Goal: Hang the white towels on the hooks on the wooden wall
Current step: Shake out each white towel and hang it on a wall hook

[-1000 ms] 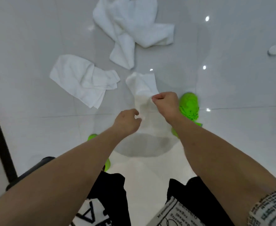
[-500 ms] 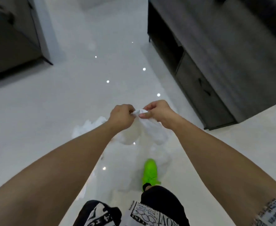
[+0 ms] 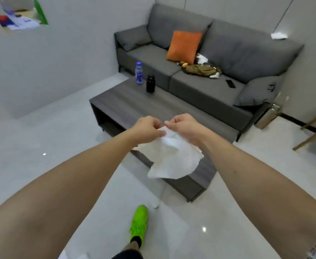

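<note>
**Towel held by one edge, hooks out of sight**

You hold one white towel (image 3: 174, 159) in mid-air, above the near end of the low grey desk (image 3: 134, 103). Your left hand (image 3: 147, 128) and right hand (image 3: 183, 126) sit close together, each pinching the top edge between thumb and curled fingers, and the rest of the cloth hangs loose and crumpled below. The wooden wall and its hooks are not in view, so you likely have to turn or walk to find them.

The grip is small and bunched: if either pinch slackens while you move, the edge could slip and the towel drop to the floor. The trailing cloth could also brush the desk corner. Mind your footing too; your green shoe (image 3: 139, 225) is on glossy tile.
</note>
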Available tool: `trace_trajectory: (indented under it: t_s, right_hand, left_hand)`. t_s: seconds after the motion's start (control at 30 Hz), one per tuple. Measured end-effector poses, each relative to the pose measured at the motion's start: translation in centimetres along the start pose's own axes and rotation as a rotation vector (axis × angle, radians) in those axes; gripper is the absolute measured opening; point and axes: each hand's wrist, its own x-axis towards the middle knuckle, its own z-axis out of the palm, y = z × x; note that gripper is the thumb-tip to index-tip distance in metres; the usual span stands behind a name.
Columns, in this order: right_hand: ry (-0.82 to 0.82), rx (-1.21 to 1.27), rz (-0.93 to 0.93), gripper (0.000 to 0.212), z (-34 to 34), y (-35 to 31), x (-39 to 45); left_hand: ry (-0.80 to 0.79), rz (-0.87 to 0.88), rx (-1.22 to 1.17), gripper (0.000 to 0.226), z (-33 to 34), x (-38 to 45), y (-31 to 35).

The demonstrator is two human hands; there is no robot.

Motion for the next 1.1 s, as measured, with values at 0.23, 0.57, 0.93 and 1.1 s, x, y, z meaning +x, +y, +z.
trace_trajectory:
  t_s: [0.23, 0.57, 0.93, 1.1]
  right_hand:
    - [0.041, -0.373, 0.051, 0.039, -13.4, -3.7, 3.0]
    - [0.555, -0.640, 0.132, 0.029, -28.7, -1.6, 5.4]
    - [0.748, -0.620, 0.085, 0.023, -45.6, 6.1, 7.7]
    - [0.694, -0.638, -0.002, 0.024, -52.5, 7.9, 7.2]
  left_hand:
    - [-0.209, 0.244, 0.183, 0.034, -3.7, 13.0, 8.9]
    - [-0.080, 0.504, 0.436, 0.034, -3.2, 26.9, 21.3]
    - [0.379, 0.491, 0.535, 0.019, 2.5, 34.3, 32.7]
    - [0.458, 0.381, 0.557, 0.029, 4.6, 34.8, 38.5]
